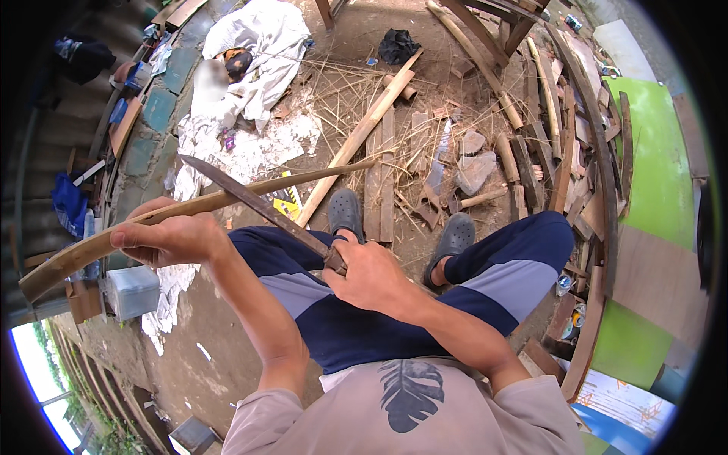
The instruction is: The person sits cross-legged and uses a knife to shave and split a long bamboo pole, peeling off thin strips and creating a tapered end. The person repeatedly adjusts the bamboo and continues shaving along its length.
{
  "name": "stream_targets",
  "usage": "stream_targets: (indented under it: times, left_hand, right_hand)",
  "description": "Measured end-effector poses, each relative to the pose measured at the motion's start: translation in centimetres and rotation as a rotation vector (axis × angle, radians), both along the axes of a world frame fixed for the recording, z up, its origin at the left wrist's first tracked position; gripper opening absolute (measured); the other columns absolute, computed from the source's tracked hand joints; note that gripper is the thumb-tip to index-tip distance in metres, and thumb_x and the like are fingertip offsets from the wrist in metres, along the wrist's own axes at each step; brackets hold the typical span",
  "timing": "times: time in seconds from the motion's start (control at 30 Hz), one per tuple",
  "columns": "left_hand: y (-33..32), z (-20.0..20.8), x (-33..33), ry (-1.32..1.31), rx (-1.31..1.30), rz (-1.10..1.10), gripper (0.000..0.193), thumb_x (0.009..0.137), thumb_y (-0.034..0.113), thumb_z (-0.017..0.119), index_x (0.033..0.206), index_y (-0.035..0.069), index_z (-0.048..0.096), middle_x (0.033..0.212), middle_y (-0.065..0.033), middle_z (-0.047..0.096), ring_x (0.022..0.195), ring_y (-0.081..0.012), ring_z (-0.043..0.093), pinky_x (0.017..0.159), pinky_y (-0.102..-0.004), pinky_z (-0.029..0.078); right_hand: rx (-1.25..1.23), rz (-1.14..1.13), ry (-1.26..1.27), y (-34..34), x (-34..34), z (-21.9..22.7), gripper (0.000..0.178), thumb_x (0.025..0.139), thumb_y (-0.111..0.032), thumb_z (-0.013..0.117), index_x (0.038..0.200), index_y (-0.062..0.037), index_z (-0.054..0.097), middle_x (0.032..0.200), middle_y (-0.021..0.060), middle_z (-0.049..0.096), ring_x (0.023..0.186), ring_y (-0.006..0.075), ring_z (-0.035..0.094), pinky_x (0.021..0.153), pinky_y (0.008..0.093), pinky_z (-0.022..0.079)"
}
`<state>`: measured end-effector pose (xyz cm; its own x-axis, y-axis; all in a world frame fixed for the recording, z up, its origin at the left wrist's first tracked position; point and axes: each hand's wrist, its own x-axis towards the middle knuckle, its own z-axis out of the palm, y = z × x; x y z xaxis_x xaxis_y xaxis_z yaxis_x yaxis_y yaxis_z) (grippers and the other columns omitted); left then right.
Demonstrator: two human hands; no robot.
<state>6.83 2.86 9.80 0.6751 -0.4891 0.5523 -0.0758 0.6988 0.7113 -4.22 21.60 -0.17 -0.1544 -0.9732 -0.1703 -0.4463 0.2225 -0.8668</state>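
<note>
My left hand (178, 236) is closed around a long strip of wood or bamboo (296, 180), which slants from the lower left up to the right across my lap. In my right hand (373, 274) is the handle of a machete (254, 199) with a dark, worn blade. The blade crosses the strip beyond my left hand and points to the upper left; whether its edge touches the strip I cannot tell. Both my feet, in grey clogs, are on the ground below, and the strip's far end reaches out over the split wood there.
On the dirt lie a pale pole (356, 140), a handsaw (440, 155), a hammer (481, 199) and a stone (476, 172). Wood scraps (565, 144) pile up at the right beside green boards (644, 152). A white cloth (262, 45) is at the upper left, a clear plastic box (133, 292) at the left.
</note>
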Motion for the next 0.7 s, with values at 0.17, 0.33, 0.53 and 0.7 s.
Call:
stream_targets:
  times: [0.17, 0.33, 0.53, 0.7]
  left_hand:
    - [-0.4, 0.4, -0.5, 0.001, -0.007, -0.014, 0.050, 0.094, 0.059, 0.053, 0.091, 0.011, 0.042, 0.064, 0.0005, 0.040, 0.052, -0.0078, 0.045, 0.046, -0.0214, 0.038]
    - [-1.1, 0.0, -0.7, -0.016, -0.041, -0.042, 0.050, 0.093, 0.059, 0.056, 0.096, 0.010, 0.045, 0.067, 0.0000, 0.041, 0.054, -0.0080, 0.045, 0.047, -0.0225, 0.038]
    - [-1.8, -0.3, 0.7, 0.022, 0.052, -0.061, 0.070, 0.088, 0.061, 0.061, 0.127, 0.006, 0.045, 0.093, -0.0049, 0.047, 0.073, -0.0139, 0.054, 0.058, -0.0270, 0.049]
    - [-2.5, 0.4, 0.0, 0.010, 0.004, -0.050, 0.063, 0.091, 0.059, 0.059, 0.119, 0.004, 0.049, 0.087, -0.0039, 0.047, 0.069, -0.0113, 0.052, 0.056, -0.0250, 0.047]
  right_hand:
    - [0.234, -0.131, -0.006, -2.2, -3.1, -9.6, 0.032, 0.077, -0.027, 0.067, 0.089, 0.0027, 0.069, 0.081, 0.0269, 0.068, 0.079, 0.0409, 0.068, 0.076, 0.0473, 0.055]
    - [0.455, -0.199, 0.137, -2.7, -6.8, -13.3, 0.034, 0.079, -0.029, 0.065, 0.089, 0.0033, 0.070, 0.085, 0.0280, 0.069, 0.082, 0.0393, 0.070, 0.076, 0.0446, 0.056]
    - [0.253, -0.059, -0.016, -1.8, -2.3, -4.5, 0.035, 0.079, -0.031, 0.065, 0.087, 0.0033, 0.068, 0.082, 0.0301, 0.067, 0.082, 0.0419, 0.068, 0.078, 0.0466, 0.054]
    - [0.251, -0.156, -0.045, -3.8, -4.2, -12.1, 0.034, 0.079, -0.029, 0.064, 0.089, 0.0027, 0.069, 0.079, 0.0297, 0.066, 0.080, 0.0427, 0.067, 0.075, 0.0460, 0.054]
